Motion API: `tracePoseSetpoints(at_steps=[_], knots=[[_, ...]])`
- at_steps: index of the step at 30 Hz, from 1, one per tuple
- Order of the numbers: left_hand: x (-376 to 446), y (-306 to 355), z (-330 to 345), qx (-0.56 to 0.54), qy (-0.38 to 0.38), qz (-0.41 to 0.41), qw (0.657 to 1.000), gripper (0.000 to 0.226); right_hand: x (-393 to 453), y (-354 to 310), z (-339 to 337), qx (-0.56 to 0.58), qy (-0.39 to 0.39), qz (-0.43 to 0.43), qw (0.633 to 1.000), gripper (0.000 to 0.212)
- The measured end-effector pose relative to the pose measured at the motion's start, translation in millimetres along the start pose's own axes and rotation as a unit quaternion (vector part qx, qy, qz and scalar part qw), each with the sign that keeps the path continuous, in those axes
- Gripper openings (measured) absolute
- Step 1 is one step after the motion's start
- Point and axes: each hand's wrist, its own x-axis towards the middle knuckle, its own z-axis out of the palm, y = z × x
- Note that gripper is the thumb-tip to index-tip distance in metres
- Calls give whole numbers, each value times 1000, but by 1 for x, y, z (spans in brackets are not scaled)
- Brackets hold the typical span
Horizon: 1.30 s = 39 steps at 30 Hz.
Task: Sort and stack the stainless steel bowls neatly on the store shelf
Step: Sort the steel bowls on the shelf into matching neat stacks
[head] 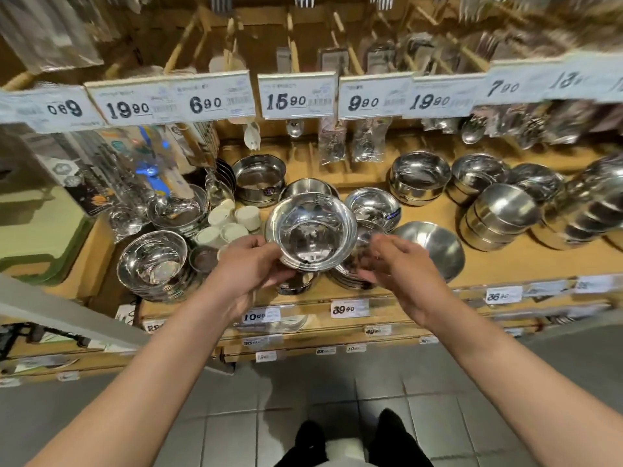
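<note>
Wooden store shelf (505,261), steel bowls stacked across, price tags (296,101) above, grey tile floor (236,416). Left hand (251,264) gripping rimmed bowl (312,230) over shelf; right hand (401,264) blurred, fingers loose, beside it.

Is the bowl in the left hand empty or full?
Empty: the held bowl, gripped by the left hand, shows its bare shiny bottom.
</note>
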Motion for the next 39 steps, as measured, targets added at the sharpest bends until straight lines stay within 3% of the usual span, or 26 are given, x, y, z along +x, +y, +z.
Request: tracePoseSetpoints(at_steps=[4, 8, 14, 17, 21, 25, 27, 31, 36, 39], knots=[[16, 2, 37, 66, -22, -22, 997, 7, 13, -30, -25, -4, -7, -16, 1000, 19], [29, -2, 62, 100, -15, -23, 995, 31, 38, -39, -41, -37, -19, -9, 999, 30], [52, -23, 88, 91, 25, -43, 995, 25, 81, -28, -61, -155, -11, -37, 987, 31], [63, -34, 88, 127, 75, -20, 989, 10, 99, -20, -65, -229, 1, -73, 971, 34], [80, -45, 86, 201, 117, 4, 973, 16, 113, -15, -66, -288, -6, -109, 951, 35], [85, -52, 92, 175, 116, -20, 977, 6, 119, -15, -64, -336, -31, -111, 935, 33], [86, -55, 92, 166, 120, -15, 979, 17, 119, -14, -63, -379, -36, -123, 917, 24], [88, -57, 90, 171, 121, -3, 978, 15, 116, -13, -59, -442, -17, -159, 883, 25], [92, -64, 88, 183, 115, 10, 976, 12, 112, -7, -62, -471, -17, -171, 865, 14], [95, -69, 88, 189, 115, 12, 975, 15, 110, -4, -64, -472, -10, -181, 863, 19]])
